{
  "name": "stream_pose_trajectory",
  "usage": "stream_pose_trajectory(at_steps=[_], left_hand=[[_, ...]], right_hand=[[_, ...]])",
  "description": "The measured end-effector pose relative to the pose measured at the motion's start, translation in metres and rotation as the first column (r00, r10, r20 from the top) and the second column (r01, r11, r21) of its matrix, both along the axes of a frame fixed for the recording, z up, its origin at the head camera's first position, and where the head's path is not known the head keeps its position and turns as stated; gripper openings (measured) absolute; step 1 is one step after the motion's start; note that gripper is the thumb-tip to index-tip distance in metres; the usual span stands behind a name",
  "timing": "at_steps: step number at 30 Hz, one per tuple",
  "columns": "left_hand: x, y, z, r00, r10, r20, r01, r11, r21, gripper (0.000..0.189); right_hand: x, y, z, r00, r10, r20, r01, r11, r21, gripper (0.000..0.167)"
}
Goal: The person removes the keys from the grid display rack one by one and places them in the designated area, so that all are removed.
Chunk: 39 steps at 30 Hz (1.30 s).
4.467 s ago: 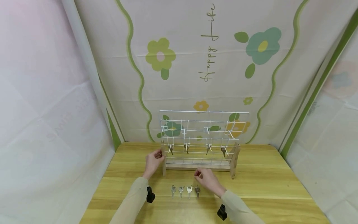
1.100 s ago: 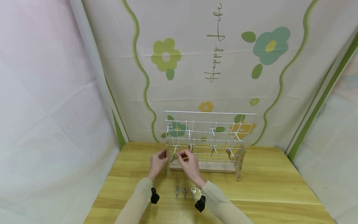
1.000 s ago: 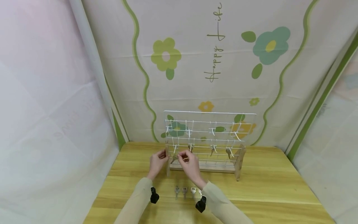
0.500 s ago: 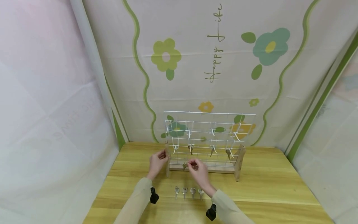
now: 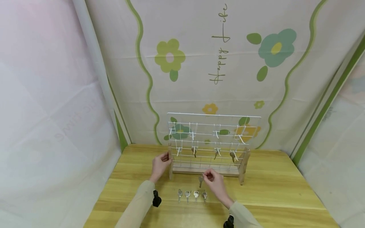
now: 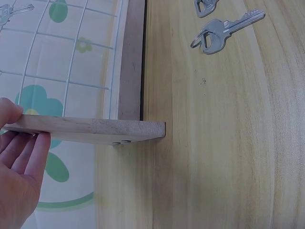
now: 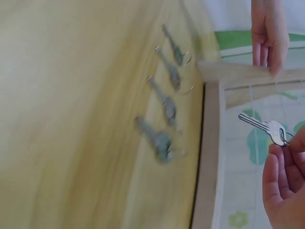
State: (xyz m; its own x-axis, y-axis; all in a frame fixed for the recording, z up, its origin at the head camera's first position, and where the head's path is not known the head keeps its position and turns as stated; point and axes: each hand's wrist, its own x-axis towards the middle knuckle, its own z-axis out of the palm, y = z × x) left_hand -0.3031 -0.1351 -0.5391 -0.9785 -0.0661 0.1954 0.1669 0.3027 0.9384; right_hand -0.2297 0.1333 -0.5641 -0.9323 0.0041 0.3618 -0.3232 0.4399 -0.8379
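Note:
My left hand point(image 5: 160, 165) grips the left wooden upright point(image 6: 90, 125) of a white wire rack point(image 5: 214, 114), thumb on one side and fingers on the other. In my right hand point(image 5: 215, 182), thumb and fingertips pinch a small ring with a silver key point(image 7: 268, 128) dangling from it. This key point(image 5: 201, 181) hangs in front of the rack's base, above the table. Several loose keys point(image 5: 196, 195) with rings lie in a row below it. Three more keys point(image 5: 233, 156) hang on the lower hooks; the leftmost lower hook point(image 5: 178, 151) bears none.
The upper row of hooks point(image 5: 217, 134) on the rack carries no keys. A wooden table point(image 5: 271, 196) spreads around the rack. Behind stands a flower-printed cloth wall point(image 5: 194, 88), with more cloth at both sides.
My right hand has taken a key off the leftmost lower hook and carried it down and right, towards the row on the table. My left hand stays on the upright.

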Motion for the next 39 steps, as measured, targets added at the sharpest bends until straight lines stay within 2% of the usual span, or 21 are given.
stream_pose_trajectory(at_steps=[10,15,28,39], left_hand=[[-0.001,0.001,-0.001,1.0,0.004,0.001,-0.004,1.0,0.0,0.037],[0.001,0.001,0.002,1.0,0.007,0.003,-0.007,1.0,-0.008,0.036],[0.002,0.002,0.004,1.0,0.015,0.002,-0.015,1.0,-0.027,0.036],[0.002,0.002,0.004,1.0,0.007,0.01,-0.007,1.0,-0.029,0.036]], right_hand=[[0.009,0.033,-0.021,0.985,-0.035,0.17,0.023,0.997,0.07,0.01],[0.011,0.042,-0.028,0.975,-0.027,0.219,0.01,0.997,0.078,0.009],[0.013,0.057,-0.044,0.975,-0.014,0.222,-0.028,0.982,0.185,0.012],[0.013,0.058,-0.048,0.973,-0.002,0.23,-0.054,0.97,0.236,0.012]])
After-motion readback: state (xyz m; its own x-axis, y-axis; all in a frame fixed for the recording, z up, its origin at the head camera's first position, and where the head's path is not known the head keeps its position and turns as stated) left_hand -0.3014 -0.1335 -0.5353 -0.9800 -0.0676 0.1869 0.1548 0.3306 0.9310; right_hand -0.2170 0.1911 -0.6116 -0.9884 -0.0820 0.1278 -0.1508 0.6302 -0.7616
